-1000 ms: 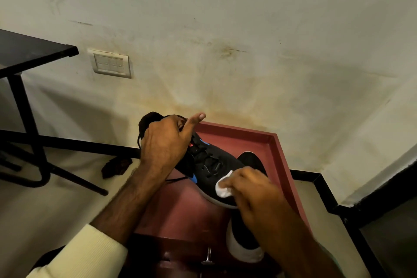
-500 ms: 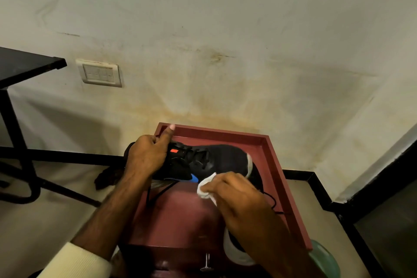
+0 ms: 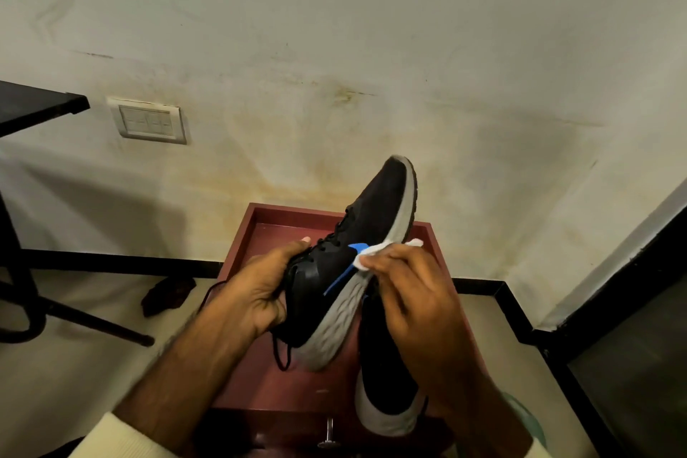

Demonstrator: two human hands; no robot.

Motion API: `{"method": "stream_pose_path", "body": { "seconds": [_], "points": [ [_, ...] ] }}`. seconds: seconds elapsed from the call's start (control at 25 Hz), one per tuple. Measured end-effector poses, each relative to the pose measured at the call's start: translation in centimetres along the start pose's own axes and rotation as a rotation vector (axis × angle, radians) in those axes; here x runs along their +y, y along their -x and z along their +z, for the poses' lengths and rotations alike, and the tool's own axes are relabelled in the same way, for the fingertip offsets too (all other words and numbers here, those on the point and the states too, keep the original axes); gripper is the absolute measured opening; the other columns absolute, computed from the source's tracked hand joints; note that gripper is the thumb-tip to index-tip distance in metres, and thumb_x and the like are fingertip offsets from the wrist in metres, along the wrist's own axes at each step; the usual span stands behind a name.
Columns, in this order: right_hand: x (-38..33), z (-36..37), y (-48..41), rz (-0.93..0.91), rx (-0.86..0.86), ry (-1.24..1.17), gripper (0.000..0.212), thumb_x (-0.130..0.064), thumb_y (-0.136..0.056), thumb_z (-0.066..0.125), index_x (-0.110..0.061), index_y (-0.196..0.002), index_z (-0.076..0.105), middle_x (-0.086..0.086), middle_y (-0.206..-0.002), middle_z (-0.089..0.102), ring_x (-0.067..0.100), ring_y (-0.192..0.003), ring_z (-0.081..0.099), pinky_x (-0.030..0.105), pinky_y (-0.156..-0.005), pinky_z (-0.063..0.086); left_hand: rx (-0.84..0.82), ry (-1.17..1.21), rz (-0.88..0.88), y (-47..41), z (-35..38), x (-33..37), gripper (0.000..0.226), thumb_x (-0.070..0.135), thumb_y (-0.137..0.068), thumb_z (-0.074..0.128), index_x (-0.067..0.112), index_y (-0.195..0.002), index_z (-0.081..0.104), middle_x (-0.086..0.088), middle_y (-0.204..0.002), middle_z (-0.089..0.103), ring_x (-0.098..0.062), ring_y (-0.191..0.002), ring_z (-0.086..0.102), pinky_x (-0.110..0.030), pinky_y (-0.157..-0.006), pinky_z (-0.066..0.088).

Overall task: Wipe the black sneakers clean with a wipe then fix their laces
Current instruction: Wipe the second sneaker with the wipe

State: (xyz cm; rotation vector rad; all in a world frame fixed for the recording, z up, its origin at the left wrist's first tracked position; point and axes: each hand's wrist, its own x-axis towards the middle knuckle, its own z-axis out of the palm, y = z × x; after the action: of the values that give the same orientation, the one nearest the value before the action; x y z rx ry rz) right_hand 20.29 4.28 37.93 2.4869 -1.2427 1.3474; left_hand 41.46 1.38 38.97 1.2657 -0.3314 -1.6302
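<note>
One sneaker (image 3: 371, 208) in left grip (image 3: 256, 290), wipe (image 3: 373, 252) pinched

I have a single view — the wide-angle head camera, worn high, looking forward and down, close over the dark red rectangular tray (image 3: 297, 209) and facing the stained cream wall (image 3: 334, 48) just behind it.

Matt black cloth sneaker (image 3: 334, 268) with ridged grey foam-like sole (image 3: 336, 323) (white wipe (image 3: 375, 253) papery).

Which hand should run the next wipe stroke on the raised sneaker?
Right. The right hand pinches the wipe against the raised sneaker at its midsole; the left hand is occupied gripping it.
</note>
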Motion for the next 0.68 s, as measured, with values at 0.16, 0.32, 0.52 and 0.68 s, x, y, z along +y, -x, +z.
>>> {"method": "stream_pose_path", "body": {
  "seconds": [0.16,0.32,0.52,0.68],
  "points": [
    [-1.0,2.4,1.7,-0.067,-0.148,-0.121,0.020,-0.001,-0.101,0.064,-0.009,-0.115,0.076,0.002,-0.116,0.068,0.014,-0.114,0.066,0.030,-0.102,0.054,-0.009,0.132,-0.030,0.4,0.5,-0.3,0.024,0.021,-0.093,0.070,-0.002,-0.095,0.075,-0.021,-0.071,0.076,-0.028,-0.050,0.074,-0.036,-0.044,0.061],
    [-1.8,2.1,1.8,-0.083,-0.433,-0.283,0.018,-0.004,-0.103,0.063,-0.009,-0.115,0.075,-0.001,-0.117,0.066,0.009,-0.113,0.064,0.029,-0.097,0.055,-0.002,0.196,0.027,0.2,-0.4,0.1,0.030,0.023,-0.091,0.073,0.000,-0.110,0.075,-0.022,-0.089,0.078,-0.031,-0.063,0.077,-0.038,-0.049,0.062],
    [-0.6,-0.1,-1.3,0.128,0.071,-0.193,0.021,-0.002,-0.099,0.067,-0.010,-0.116,0.077,-0.004,-0.117,0.069,-0.001,-0.116,0.063,0.016,-0.104,0.049,-0.044,0.186,-0.020,0.4,0.3,-0.7,0.028,0.024,-0.094,0.070,-0.001,-0.106,0.076,-0.020,-0.086,0.078,-0.030,-0.063,0.075,-0.041,-0.057,0.064],
    [-1.8,2.9,1.2,0.056,-0.243,-0.232,0.020,0.005,-0.100,0.065,-0.009,-0.110,0.075,0.000,-0.111,0.069,0.004,-0.107,0.065,0.025,-0.096,0.054,0.005,0.262,0.002,0.2,0.3,-0.6,0.025,0.023,-0.096,0.067,-0.002,-0.100,0.073,-0.021,-0.070,0.076,-0.028,-0.051,0.074,-0.038,-0.044,0.061]
  ]
}}
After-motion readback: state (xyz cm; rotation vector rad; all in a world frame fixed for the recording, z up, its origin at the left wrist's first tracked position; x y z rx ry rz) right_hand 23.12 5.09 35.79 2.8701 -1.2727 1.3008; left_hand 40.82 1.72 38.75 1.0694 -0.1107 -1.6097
